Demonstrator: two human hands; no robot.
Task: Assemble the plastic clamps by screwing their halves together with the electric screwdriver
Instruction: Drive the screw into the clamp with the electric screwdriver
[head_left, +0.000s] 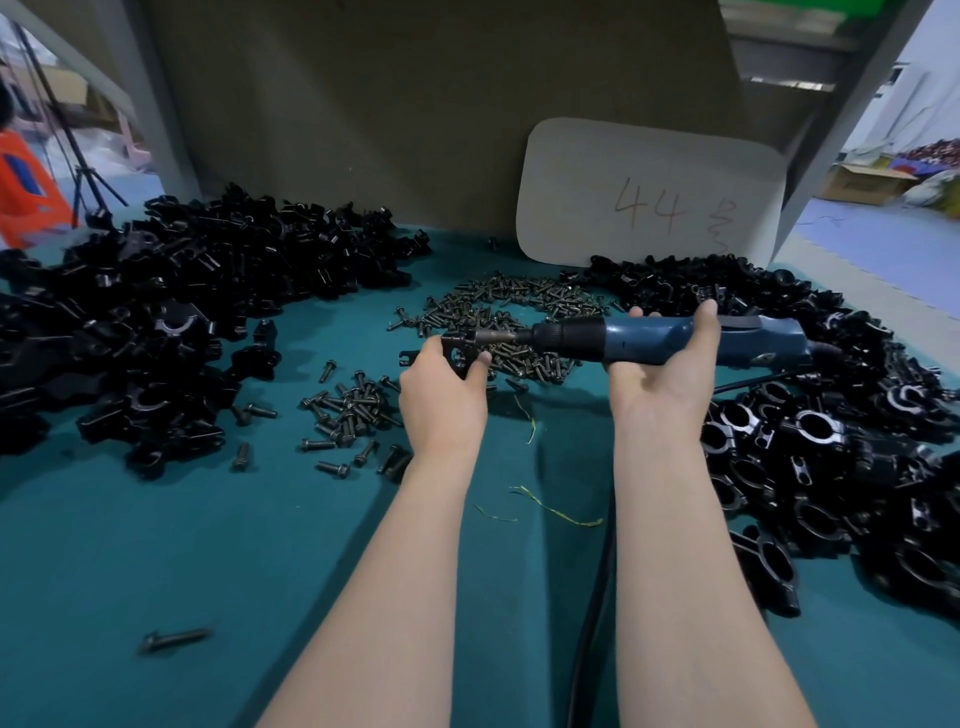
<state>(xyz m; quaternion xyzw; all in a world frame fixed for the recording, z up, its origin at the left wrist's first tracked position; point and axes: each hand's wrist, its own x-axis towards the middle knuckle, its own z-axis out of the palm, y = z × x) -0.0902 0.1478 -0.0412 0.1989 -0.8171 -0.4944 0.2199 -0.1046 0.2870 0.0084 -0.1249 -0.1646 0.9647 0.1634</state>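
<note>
Over the teal bench (156, 545), left hand (441, 395) pinches one clamp (460, 354), right hand (665, 374) grips one electric screwdriver (644, 340); two black heaps, nine-o'clock heap (156, 312) and three-o'clock heap (805, 441); screws (519, 304) at twelve; factory floor (862, 249) beyond.

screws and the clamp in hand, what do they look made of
Screws: likely metal, dark with a dull bronze sheen where the light catches them. Clamp: looks like black moulded plastic, semi-gloss, with soft highlights on its edges.

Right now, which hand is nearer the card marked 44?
Right. The right hand, gripping the screwdriver, is in front of the card; the left hand, holding a clamp, is farther left.
</note>
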